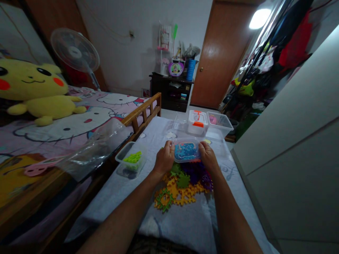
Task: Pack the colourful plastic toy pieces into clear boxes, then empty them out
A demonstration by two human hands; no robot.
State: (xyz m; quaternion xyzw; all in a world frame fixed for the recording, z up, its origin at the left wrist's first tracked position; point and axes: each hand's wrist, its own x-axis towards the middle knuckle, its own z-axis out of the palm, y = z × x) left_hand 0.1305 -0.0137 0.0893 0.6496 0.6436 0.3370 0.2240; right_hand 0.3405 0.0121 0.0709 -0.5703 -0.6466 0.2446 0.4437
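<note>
- While the left hand (165, 157) and the right hand (208, 155) grip opposite ends of a clear container (185, 139), blue pieces (186, 151) occupy its interior; whether it is closed cannot be told.
- Contained: the blue pieces, plus yellow-green pieces (134, 157) in the open tub (118, 160) at left.
- Uncontained: orange gears (182, 195), green gears (183, 180) and purple gears (192, 171), loose on the sheet (180, 222), below and nearer the wearer than the held container.
</note>
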